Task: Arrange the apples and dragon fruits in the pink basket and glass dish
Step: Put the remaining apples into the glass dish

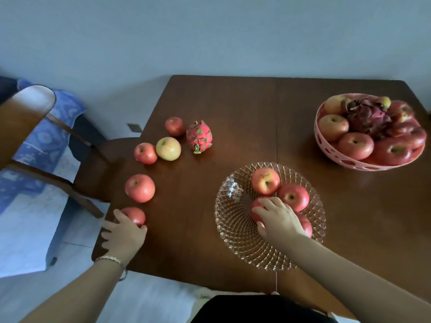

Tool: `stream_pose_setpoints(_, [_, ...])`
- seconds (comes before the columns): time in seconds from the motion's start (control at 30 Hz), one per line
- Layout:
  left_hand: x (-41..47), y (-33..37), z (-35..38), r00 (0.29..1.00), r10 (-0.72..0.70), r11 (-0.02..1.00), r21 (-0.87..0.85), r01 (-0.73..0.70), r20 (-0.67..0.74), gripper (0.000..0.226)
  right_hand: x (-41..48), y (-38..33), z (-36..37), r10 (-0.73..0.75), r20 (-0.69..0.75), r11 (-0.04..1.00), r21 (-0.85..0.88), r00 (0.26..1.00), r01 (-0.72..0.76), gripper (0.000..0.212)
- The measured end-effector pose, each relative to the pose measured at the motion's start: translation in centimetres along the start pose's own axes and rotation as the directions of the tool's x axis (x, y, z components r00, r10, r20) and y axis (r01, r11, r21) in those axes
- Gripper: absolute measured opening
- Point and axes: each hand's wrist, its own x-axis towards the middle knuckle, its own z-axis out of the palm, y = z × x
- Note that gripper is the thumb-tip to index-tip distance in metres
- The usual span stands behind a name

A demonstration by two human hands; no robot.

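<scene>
Dark brown wooden table [233,108] against a pale grey wall [210,31]; wooden chair [28,113] at 9 o'clock.

Pink perforated plastic basket [320,141] sits at 2 o'clock on the table, heaped w/ red apples round a dark purple dragon fruit [368,117]. Cut-glass round dish [235,229] is near the front edge at 5 o'clock. It holds a top red apple [265,181] at its 12, a second red apple [293,197] touching it at 2, and another mostly hidden by the wrist.

R hand [278,217] is in the dish, fingers curled over a dish-centre red apple [256,212], gripping it.

L hand [123,234], w/ a bracelet [108,259] on the wrist, is at 8 o'clock by the table's edge. Index and thumb curl round an edge red apple [135,215]; the other fingers are spread.

Loose fruit arcs from 8 to 10 o'clock: a big red apple [140,188], a smaller red apple [145,153] touching a yellow-green apple [168,148], a far red apple [175,126], and just beside it a bright pink dragon fruit [199,137].
</scene>
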Motion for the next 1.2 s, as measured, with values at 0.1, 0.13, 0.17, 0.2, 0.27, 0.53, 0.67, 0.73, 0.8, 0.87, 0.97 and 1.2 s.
stream_pose_setpoints(0.1, [0.7,-0.3,0.1,1.0,0.016,0.994,-0.105,-0.015,0.007,0.084,0.0,0.1,0.5,0.019,-0.036,1.0,-0.002,0.999,-0.019,0.03])
stream_pose_setpoints(0.13, [0.7,-0.3,-0.1,1.0,0.021,0.995,-0.1,-0.023,-0.016,0.081,0.0,0.0,0.4,0.02,-0.048,1.0,0.003,0.999,-0.019,0.031])
stream_pose_setpoints(0.17, [0.6,-0.2,-0.4,0.999,0.036,0.995,-0.092,-0.038,-0.031,0.079,0.0,-0.1,0.2,0.015,-0.053,1.0,0.01,0.998,-0.015,0.031])
stream_pose_setpoints(0.2, [0.2,0.2,-0.6,0.998,0.062,0.994,-0.085,-0.064,-0.029,0.078,-0.1,-0.2,0.1,0.013,-0.05,1.0,0.028,0.999,-0.011,0.033])
stream_pose_setpoints(0.27, [-1.2,1.4,-1.1,0.991,0.134,0.988,-0.082,-0.133,-0.001,0.076,-0.1,0.1,0.1,0.008,-0.02,0.998,0.066,1.0,-0.007,0.038])
stream_pose_setpoints(0.53, [-14.3,10.2,-0.4,0.677,0.703,0.706,-0.103,-0.7,0.219,0.075,0.5,3.2,-2.1,0.053,0.162,0.911,0.396,0.985,-0.114,0.04])
stream_pose_setpoints(0.67, [-17.8,12.9,3.4,0.58,0.692,0.648,-0.014,-0.762,0.43,0.075,0.9,3.4,-3.0,0.034,0.221,0.916,0.384,0.975,-0.119,0.041])
stream_pose_setpoints(0.73, [-18.5,13.3,5.0,0.602,0.65,0.672,0.019,-0.74,0.464,0.078,0.5,3.7,-3.2,0.065,0.231,0.907,0.392,0.971,-0.154,0.04])
stream_pose_setpoints(0.8, [-18.8,13.3,6.2,0.639,0.622,0.703,0.036,-0.71,0.453,0.08,0.0,3.9,-3.2,0.075,0.208,0.909,0.388,0.975,-0.153,0.041])
stream_pose_setpoints(0.87, [-19.0,13.3,6.9,0.666,0.609,0.72,0.054,-0.692,0.431,0.081,-0.6,4.3,-3.1,0.075,0.181,0.906,0.399,0.981,-0.143,0.04])
stream_pose_setpoints(0.97, [-19.3,13.4,7.5,0.69,0.599,0.741,0.046,-0.67,0.407,0.085,-1.6,4.8,-2.9,0.06,0.157,0.906,0.406,0.986,-0.12,0.036])
stream_pose_setpoints(1.2, [-18.9,12.9,7.3,0.617,0.605,0.765,-0.153,-0.626,0.503,0.07,-3.6,6.1,-1.9,0.006,0.089,0.908,0.417,0.996,-0.042,0.035])
